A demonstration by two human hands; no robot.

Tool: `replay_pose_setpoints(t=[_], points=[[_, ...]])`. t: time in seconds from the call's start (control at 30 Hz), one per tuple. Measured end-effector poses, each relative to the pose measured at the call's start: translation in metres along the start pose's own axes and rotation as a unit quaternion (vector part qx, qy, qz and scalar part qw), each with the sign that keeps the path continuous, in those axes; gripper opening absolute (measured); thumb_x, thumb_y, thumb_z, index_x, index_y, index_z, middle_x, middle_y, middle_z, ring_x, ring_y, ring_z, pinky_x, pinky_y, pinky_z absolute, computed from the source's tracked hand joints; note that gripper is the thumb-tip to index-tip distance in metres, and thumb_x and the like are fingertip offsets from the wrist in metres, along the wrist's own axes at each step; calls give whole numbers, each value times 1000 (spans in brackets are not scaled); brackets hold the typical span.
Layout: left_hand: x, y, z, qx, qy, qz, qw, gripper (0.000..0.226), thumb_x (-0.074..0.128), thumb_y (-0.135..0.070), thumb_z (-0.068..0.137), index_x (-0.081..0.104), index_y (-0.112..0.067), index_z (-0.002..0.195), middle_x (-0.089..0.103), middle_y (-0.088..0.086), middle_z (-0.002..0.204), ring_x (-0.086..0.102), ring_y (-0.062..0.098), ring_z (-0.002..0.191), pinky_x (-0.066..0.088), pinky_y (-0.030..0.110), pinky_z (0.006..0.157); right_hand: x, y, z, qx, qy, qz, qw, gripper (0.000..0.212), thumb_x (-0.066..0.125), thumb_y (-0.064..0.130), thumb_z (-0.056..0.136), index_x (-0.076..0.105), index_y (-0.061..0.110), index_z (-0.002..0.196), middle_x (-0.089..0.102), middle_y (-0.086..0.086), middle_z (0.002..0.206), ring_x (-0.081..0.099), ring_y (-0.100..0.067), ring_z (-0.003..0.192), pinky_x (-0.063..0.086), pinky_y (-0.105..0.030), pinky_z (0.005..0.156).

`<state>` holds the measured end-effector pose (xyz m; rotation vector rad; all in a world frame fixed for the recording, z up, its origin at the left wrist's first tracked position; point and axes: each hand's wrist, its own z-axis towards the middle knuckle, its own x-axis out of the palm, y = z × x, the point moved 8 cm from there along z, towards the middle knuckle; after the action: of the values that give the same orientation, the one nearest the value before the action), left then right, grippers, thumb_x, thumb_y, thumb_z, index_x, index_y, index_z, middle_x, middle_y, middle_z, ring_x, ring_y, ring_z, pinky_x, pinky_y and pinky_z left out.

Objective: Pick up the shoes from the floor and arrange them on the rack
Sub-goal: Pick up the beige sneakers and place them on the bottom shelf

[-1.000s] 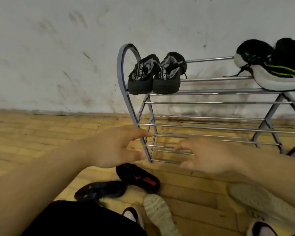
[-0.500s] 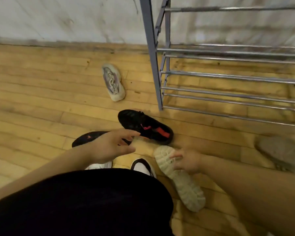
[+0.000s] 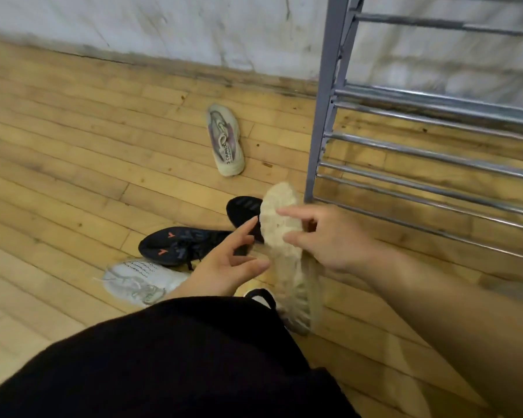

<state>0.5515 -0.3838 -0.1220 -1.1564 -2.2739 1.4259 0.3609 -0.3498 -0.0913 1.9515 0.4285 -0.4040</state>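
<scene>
My right hand (image 3: 329, 236) grips a worn beige shoe (image 3: 287, 251), held sole-up and lifted off the floor, blurred with motion. My left hand (image 3: 227, 263) hovers open just left of it, fingers spread, touching nothing I can make out. Behind the hands lie two black shoes with orange marks: one (image 3: 178, 244) flat on the floor, another (image 3: 243, 208) partly hidden by the beige shoe. A white sneaker (image 3: 136, 280) lies near my knee. A pale grey-pink shoe (image 3: 225, 140) lies farther off near the wall. The metal rack (image 3: 323, 116) stands at the right.
The rack's lower chrome bars (image 3: 435, 182) run to the right, bare in this view. A black-clothed leg (image 3: 169, 357) fills the bottom of the frame. A black-and-white shoe (image 3: 260, 295) peeks out beside it. Wooden floorboards stretch left to a stained white wall (image 3: 163, 25).
The view dropped from the rack to the floor. My right hand closed on the beige shoe and raised it up and toward the rack; my left hand moved in beside it.
</scene>
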Motion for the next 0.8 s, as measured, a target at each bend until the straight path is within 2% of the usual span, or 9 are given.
replay_pose_setpoints(t=[0.07, 0.13, 0.2, 0.27, 0.37, 0.5, 0.57, 0.67, 0.8], points=[[-8, -32, -10, 37, -21, -22, 999, 83, 85, -53, 72, 38, -71, 138, 49, -20, 146, 66, 0, 118, 50, 36, 106, -29, 46, 8, -19, -69, 36, 997, 48, 76, 36, 89, 63, 45, 135, 60, 21, 132, 55, -1, 120, 41, -13, 95], [-18, -67, -23, 87, -37, 10, 996, 92, 91, -52, 69, 34, -71, 139, 52, -29, 144, 58, -1, 129, 47, 38, 112, -47, 88, 10, -28, -110, 123, 986, 50, 80, 34, 87, 65, 42, 134, 66, 14, 115, 67, -6, 95, 56, -24, 85], [-29, -99, -42, 143, -52, 51, 987, 92, 87, -35, 81, 28, -68, 143, 54, -35, 140, 55, -1, 132, 47, 36, 112, -51, 128, 6, -46, -84, 197, 976, 52, 80, 24, 88, 63, 37, 137, 69, 5, 111, 71, -6, 82, 60, -23, 74], [-45, -120, -69, 166, -73, 9, 983, 89, 76, -24, 91, 19, -71, 142, 56, -27, 142, 58, 5, 132, 50, 36, 110, -52, 162, -5, -67, -25, 227, 971, 61, 78, 21, 90, 56, 39, 144, 70, -2, 123, 74, -14, 96, 61, -31, 86], [-77, -133, -119, 185, -149, -67, 969, 93, 71, -36, 94, -3, -75, 136, 49, -11, 157, 54, 8, 138, 46, 39, 113, -55, 206, -39, -100, 29, 160, 982, 62, 78, 23, 90, 55, 49, 142, 64, -7, 137, 70, -20, 111, 59, -44, 95], [-106, -138, -183, 195, -217, -127, 948, 80, 66, -38, 96, 9, -82, 130, 59, -7, 150, 61, 18, 133, 47, 49, 110, -42, 254, -86, -134, 103, -18, 985, 52, 77, 35, 89, 59, 56, 132, 56, 5, 137, 57, -17, 125, 52, -47, 104], [-116, -140, -215, 204, -271, -117, 933, 66, 61, -39, 99, 23, -66, 146, 61, -22, 142, 58, 6, 133, 44, 40, 112, -32, 279, -107, -148, 130, -80, 977, 52, 75, 39, 91, 56, 57, 136, 51, 9, 139, 52, -14, 128, 45, -39, 107], [-124, -155, -260, 223, -357, -2, 907, 43, 45, -35, 109, 47, -42, 151, 46, -55, 131, 38, -27, 130, 31, 3, 106, -7, 300, -132, -165, 109, -132, 971, 53, 69, 43, 94, 51, 55, 142, 51, 6, 147, 53, -19, 130, 43, -38, 108], [-125, -161, -292, 223, -412, -3, 884, 40, 40, -26, 111, 51, -39, 146, 53, -44, 124, 43, -34, 116, 32, -8, 86, 41, 287, -153, -162, 124, -1, 979, 58, 68, 31, 97, 46, 49, 147, 78, 1, 106, 76, -20, 89, 61, -42, 88]])
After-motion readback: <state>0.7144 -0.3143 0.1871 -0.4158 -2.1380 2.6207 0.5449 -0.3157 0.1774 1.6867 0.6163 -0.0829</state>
